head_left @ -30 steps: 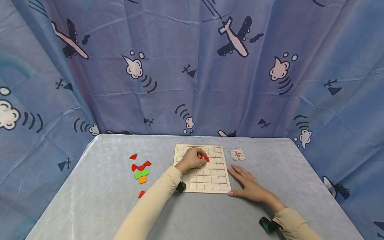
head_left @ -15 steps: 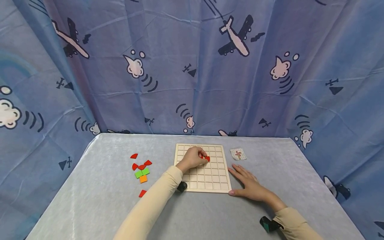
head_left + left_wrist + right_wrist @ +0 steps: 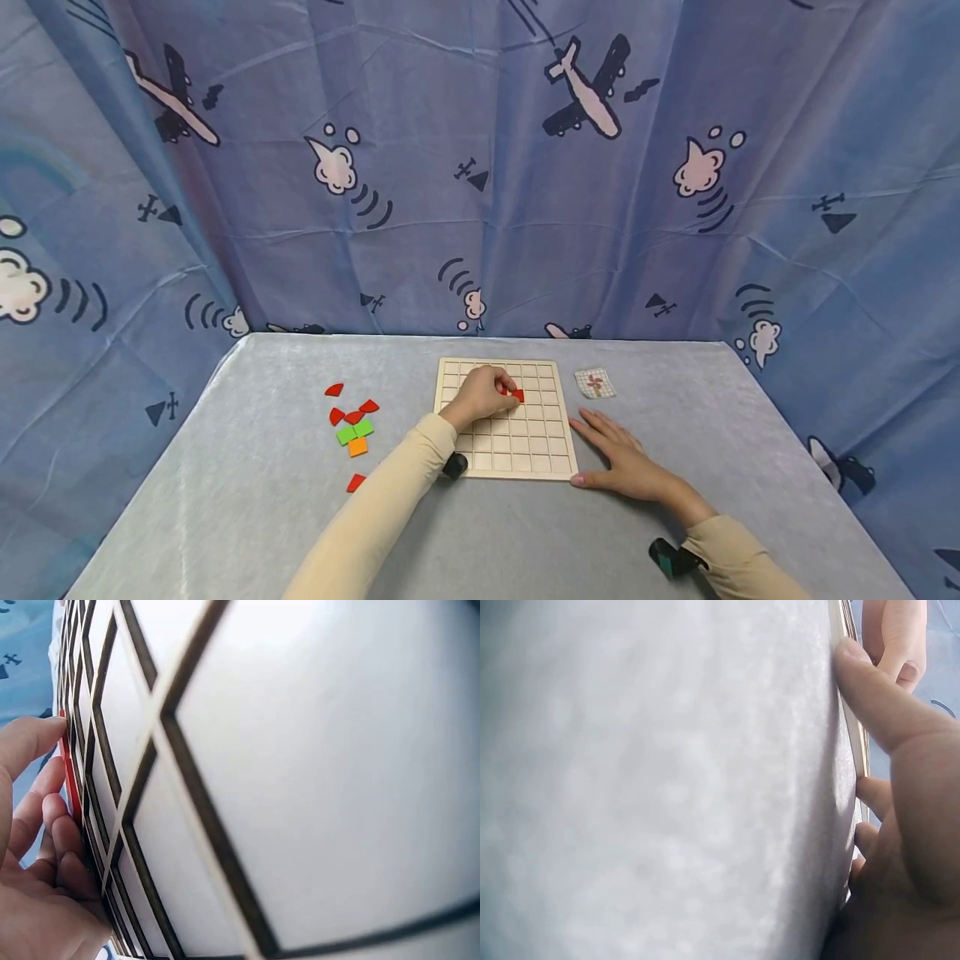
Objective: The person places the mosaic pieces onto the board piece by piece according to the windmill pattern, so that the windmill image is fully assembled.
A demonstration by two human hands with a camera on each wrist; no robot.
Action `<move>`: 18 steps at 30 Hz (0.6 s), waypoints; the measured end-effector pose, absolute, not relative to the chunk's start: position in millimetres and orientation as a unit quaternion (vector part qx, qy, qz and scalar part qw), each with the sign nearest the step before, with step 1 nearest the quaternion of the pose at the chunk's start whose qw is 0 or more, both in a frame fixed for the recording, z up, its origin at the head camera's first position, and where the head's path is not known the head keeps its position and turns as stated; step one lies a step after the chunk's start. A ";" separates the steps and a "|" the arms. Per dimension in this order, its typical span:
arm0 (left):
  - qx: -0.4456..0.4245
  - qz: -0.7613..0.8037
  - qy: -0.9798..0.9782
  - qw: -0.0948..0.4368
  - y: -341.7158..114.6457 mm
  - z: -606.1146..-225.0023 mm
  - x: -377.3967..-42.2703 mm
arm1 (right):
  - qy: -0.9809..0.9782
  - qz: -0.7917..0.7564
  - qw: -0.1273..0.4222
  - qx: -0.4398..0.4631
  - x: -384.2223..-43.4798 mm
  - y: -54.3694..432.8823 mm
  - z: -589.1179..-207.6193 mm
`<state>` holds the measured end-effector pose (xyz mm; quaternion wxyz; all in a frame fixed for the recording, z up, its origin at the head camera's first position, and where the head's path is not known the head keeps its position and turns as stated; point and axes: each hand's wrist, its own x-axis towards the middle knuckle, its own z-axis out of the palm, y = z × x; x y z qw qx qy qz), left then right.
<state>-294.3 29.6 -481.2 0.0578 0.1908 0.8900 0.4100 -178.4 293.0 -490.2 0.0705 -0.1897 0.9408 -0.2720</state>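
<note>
A square wooden grid board (image 3: pixel 529 443) lies on the table. Over its upper middle is my left hand (image 3: pixel 482 395), its thumb and curled fingers at a small red piece (image 3: pixel 519 396) in the grid. Part of a second red piece (image 3: pixel 503 392) shows between the fingers. In the left wrist view, the thumb touches one end of the red strip (image 3: pixel 73 787) and the fingertips lie along it; the palm side hides the rest. My right hand (image 3: pixel 628 464) rests spread on the table, thumb and forefinger touching the board's right edge.
Left of the board lie several red curved pieces (image 3: pixel 354 418), two green squares (image 3: pixel 363 428), an orange square (image 3: pixel 357 447) and a red piece (image 3: pixel 356 482) nearer the front. A small pattern card (image 3: pixel 595 383) lies right of the board. A printed curtain (image 3: pixel 420 208) hangs behind the table.
Both hands keep their places, the left at the red pieces and the right at the board's edge. Only a slight shift of the whole head view shows.
</note>
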 end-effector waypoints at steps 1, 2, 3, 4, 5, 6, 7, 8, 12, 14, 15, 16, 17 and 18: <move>0.190 0.411 0.890 0.059 29.4 -481.0 -294.2 | 0.941 -0.273 0.069 -0.191 -178.6 293.0 -490.0; 0.191 0.409 0.890 0.058 29.4 -480.9 -294.3 | 0.940 -0.273 0.068 -0.191 -178.7 293.1 -489.9; 0.191 0.408 0.891 0.058 29.3 -480.4 -294.3 | 0.940 -0.273 0.068 -0.192 -178.7 293.2 -489.7; 0.191 0.408 0.891 0.058 29.2 -480.2 -294.3 | 0.940 -0.273 0.068 -0.192 -178.8 293.3 -489.7; 0.191 0.409 0.890 0.059 28.9 -479.8 -294.4 | 0.941 -0.272 0.068 -0.191 -178.8 293.4 -489.7; 0.192 0.409 0.890 0.060 28.7 -479.1 -294.4 | 0.941 -0.272 0.069 -0.191 -178.8 293.5 -489.6; 0.193 0.410 0.889 0.061 28.3 -478.2 -294.4 | 0.941 -0.271 0.069 -0.190 -178.8 293.5 -489.5; 0.193 0.412 0.888 0.062 27.8 -477.5 -294.5 | 0.941 -0.271 0.070 -0.190 -178.8 293.5 -489.4; 0.195 0.430 0.879 0.067 24.2 -475.5 -296.5 | 0.940 -0.275 0.070 -0.188 -178.7 293.2 -488.7; 0.196 0.445 0.871 0.072 21.2 -475.3 -297.9 | 0.940 -0.277 0.070 -0.187 -178.5 293.1 -488.6; 0.198 0.452 0.867 0.075 19.4 -475.2 -298.5 | 0.940 -0.277 0.071 -0.187 -178.4 293.0 -488.6; 0.199 0.463 0.860 0.079 17.4 -474.8 -298.9 | 0.940 -0.277 0.071 -0.186 -178.3 292.8 -488.6; 0.200 0.473 0.854 0.083 15.4 -474.7 -299.3 | 0.940 -0.277 0.072 -0.185 -178.3 292.6 -488.7; 0.201 0.481 0.849 0.088 13.1 -474.0 -299.3 | 0.941 -0.276 0.072 -0.184 -178.2 292.4 -488.7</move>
